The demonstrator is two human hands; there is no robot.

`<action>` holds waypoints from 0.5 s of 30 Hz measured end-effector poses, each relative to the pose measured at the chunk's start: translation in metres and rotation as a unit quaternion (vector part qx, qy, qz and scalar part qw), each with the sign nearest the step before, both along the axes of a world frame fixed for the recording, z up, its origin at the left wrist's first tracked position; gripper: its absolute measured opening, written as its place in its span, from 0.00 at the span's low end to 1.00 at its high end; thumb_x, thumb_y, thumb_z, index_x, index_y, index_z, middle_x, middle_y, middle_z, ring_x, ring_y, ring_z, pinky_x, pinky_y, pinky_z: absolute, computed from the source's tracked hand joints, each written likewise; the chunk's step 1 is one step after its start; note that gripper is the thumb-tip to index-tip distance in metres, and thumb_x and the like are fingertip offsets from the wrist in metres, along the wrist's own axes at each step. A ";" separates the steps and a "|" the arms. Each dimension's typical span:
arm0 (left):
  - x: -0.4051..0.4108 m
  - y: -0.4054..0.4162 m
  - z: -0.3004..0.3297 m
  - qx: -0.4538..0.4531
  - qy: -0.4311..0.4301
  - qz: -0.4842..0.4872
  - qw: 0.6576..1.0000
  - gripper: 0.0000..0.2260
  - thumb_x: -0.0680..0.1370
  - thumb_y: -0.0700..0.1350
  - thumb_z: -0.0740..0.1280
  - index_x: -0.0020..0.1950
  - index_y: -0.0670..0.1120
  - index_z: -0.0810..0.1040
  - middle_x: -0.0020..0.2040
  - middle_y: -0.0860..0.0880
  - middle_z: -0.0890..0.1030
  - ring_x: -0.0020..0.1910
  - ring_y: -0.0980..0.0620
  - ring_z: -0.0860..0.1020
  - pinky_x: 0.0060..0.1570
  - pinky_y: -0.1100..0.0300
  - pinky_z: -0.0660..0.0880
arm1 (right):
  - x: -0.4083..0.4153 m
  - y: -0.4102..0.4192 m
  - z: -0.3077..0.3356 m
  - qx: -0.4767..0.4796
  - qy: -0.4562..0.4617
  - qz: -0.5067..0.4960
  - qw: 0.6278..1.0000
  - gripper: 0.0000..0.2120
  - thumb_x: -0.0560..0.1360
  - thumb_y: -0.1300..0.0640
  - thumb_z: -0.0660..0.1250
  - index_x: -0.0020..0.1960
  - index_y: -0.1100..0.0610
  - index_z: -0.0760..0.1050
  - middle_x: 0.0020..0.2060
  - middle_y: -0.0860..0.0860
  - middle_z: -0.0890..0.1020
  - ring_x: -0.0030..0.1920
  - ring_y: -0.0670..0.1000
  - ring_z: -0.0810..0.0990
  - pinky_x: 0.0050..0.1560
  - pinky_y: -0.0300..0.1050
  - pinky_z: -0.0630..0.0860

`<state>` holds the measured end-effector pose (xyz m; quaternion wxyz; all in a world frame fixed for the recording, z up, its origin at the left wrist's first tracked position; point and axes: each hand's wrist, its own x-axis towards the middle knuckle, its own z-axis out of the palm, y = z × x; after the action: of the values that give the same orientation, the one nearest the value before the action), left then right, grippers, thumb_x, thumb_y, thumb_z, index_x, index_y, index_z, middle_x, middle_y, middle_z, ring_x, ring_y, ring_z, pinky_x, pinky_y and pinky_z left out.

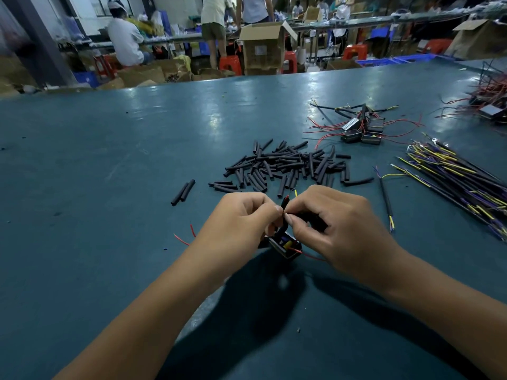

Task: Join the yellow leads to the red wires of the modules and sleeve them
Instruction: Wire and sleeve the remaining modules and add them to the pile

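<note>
At the near edge of a teal worktable (109, 160), a person's left hand (241, 218) and right hand (329, 218) meet fingertip to fingertip, both curled and pinching a black sleeve (285, 205) from which a red wire tip and a yellow lead (295, 192) poke out. A black module (285, 246) hangs just below the hands, its red wires (182, 238) trailing onto the tabletop. A heap of cut black sleeving (285, 165) lies toward the middle of the table, just beyond the hands. Further modules (362, 130) sit toward the far right, and a bundle of black cables with yellow and purple leads (452, 179) lies along the right edge.
</note>
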<state>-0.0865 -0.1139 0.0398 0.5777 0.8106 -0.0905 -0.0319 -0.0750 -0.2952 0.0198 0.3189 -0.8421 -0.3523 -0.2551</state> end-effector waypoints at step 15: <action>0.006 0.016 0.002 0.299 -0.404 -0.054 0.863 0.06 0.75 0.42 0.75 0.50 0.41 0.83 0.48 0.47 0.79 0.47 0.47 0.78 0.45 0.49 0.76 | 0.001 -0.004 0.003 0.000 0.022 0.001 1.000 0.02 0.75 0.61 0.69 0.44 0.60 0.80 0.37 0.48 0.79 0.38 0.44 0.74 0.42 0.32 0.69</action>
<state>-0.0801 -0.0979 0.0421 0.2177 0.8800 -0.3457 0.2422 -0.0742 -0.2989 0.0232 0.3271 -0.8470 -0.3458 -0.2366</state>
